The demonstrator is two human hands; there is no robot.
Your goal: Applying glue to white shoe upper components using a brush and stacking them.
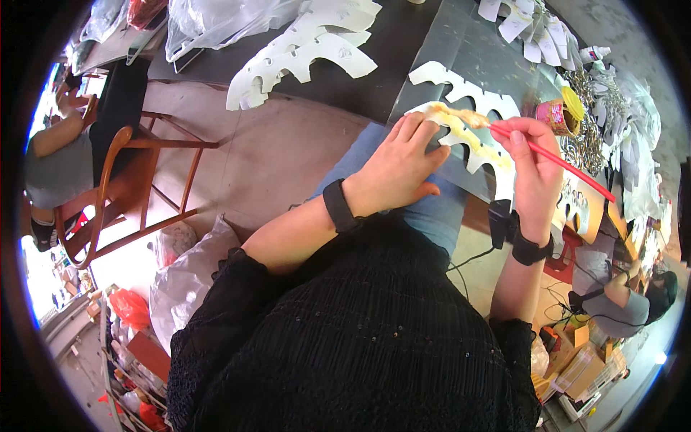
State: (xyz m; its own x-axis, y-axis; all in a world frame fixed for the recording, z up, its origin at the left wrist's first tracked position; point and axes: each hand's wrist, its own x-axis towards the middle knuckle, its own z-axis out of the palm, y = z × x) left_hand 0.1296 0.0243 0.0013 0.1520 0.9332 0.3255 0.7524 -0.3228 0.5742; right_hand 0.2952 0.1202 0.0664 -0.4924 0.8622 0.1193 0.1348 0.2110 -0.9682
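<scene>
My right hand (pixel 533 162) grips the red handle of a brush (pixel 579 176). Its bristle end, coated in yellowish paste, touches a white scalloped cut-out piece (pixel 507 176). Yellow smears run along that piece on the table. My left hand (pixel 396 162) rests with fingers spread and pressed on the left end of the same piece, its thumb standing apart. Just beyond lies a second white scalloped piece (pixel 468 90). To the right of the brush stands an open tin (pixel 551 115) with a yellow lid tilted up.
More white cut-outs (pixel 309 54) overlap on the dark table at the far left, beside clear plastic bags (pixel 223 25). Tangled metal parts (pixel 583 144) pile up behind the tin. A wooden chair (pixel 115 173) stands left, near a seated person. Another person (pixel 622 306) is at the right.
</scene>
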